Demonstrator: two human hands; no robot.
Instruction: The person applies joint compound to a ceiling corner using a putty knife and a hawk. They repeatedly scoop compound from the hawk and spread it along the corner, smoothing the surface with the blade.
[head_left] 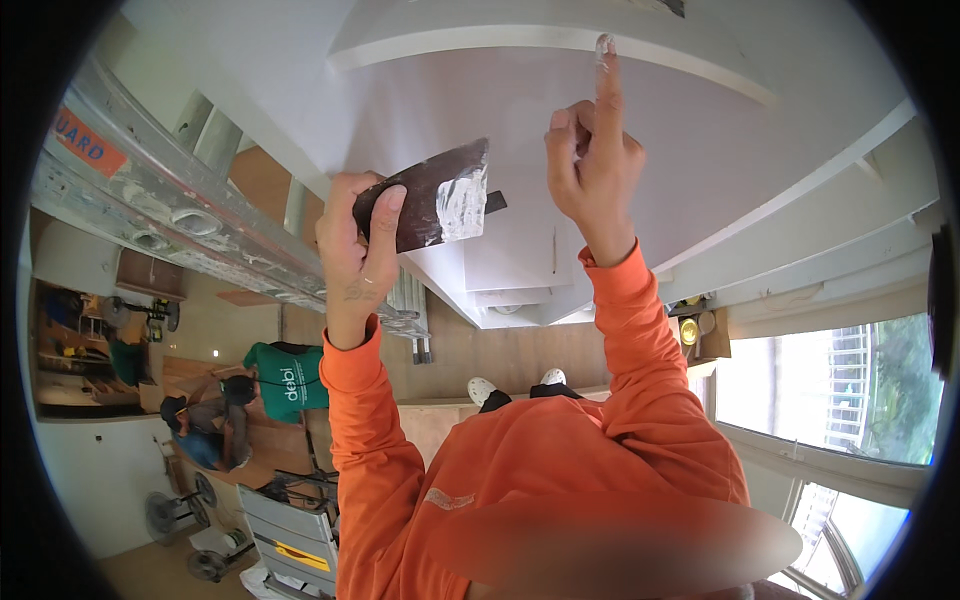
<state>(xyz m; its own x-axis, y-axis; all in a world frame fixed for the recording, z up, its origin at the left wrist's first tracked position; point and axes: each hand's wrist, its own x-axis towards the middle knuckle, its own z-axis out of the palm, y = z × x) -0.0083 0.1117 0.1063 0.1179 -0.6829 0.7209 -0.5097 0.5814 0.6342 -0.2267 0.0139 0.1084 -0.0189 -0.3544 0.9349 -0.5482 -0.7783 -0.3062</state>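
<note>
My left hand (362,235) is closed around a dark, flat putty knife (415,205). White putty (461,208) is smeared over the blade's right end, and a narrow dark strip (496,202) sticks out from behind it. To the right, my right hand (597,160) is raised with the index finger stretched up and the other fingers curled; nothing shows in it. White putty coats that fingertip, which is at the edge of a curved-looking white trim (560,40). Whether it presses on the trim I cannot tell. A pale, smooth panel (440,110) lies behind both hands.
A putty-spattered metal ladder (190,215) stands close at my left. Below left, a person in a green shirt (290,383) and another person (205,435) are near the wooden floor. A grey folding platform (290,540) stands lower left. A bright window (830,390) is at right.
</note>
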